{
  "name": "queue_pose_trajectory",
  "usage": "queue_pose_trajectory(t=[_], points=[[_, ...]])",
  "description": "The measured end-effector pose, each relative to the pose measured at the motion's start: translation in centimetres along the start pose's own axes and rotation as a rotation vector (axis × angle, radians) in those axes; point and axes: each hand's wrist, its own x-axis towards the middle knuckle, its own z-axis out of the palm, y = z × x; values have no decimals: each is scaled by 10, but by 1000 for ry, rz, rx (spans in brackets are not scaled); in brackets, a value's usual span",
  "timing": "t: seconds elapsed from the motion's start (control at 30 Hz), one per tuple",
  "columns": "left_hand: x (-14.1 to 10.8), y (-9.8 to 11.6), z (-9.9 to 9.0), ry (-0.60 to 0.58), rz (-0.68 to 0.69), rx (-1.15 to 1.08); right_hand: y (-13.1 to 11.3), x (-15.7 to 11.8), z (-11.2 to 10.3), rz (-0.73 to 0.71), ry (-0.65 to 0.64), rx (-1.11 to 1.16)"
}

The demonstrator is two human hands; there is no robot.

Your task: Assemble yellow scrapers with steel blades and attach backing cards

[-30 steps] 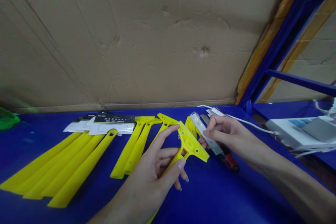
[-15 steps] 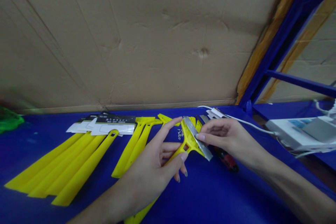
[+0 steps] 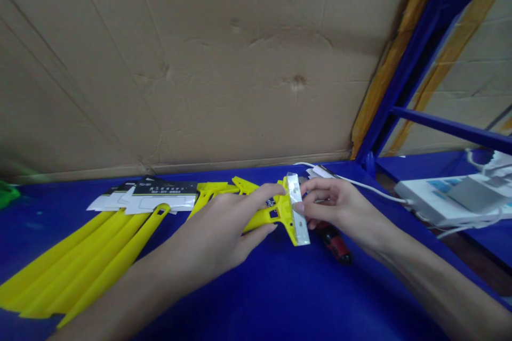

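In the middle of the head view, my left hand is wrapped round the neck of a yellow plastic scraper, whose wide head points right. A flat, shiny metal blade lies along the edge of that head. My right hand pinches the blade from the right, thumb on its face and the other fingers behind. Small pale bits show past my left fingers; I cannot make out what they are. Below my right hand lies a screwdriver with a red and black handle, its front end hidden.
Several yellow handles lie fanned at left, near black-and-white packets. More yellow scraper parts lie behind my left hand. A white cable runs to a white device at right. Cardboard stands behind the blue table.
The scraper has turned so its blade stands nearly upright in view and shows more of its face. My left hand has rolled over the neck. The whole view has shifted slightly.
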Motion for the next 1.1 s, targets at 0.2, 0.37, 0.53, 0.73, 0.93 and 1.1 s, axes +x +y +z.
queue_pose_trajectory(t=[0.2, 0.37, 0.53, 0.73, 0.93, 1.1], points=[[-18, -7, 8, 117, 316, 210, 5, 0, 8, 35, -8, 34], [-17, -7, 2, 158, 404, 246, 5, 0, 13, 12, 35, -1], [-15, -17, 0, 140, 317, 181, 3, 0, 16, 2, 43, -29], [-16, -23, -2, -1, 121, 96, 5, 3, 18, 19, 55, -43], [-14, -21, -8, -4, 100, 61, 2, 3, 21, 27, 48, -34], [-15, -23, -9, 24, 124, 69, 1, 3, 23, 13, 41, -5]])
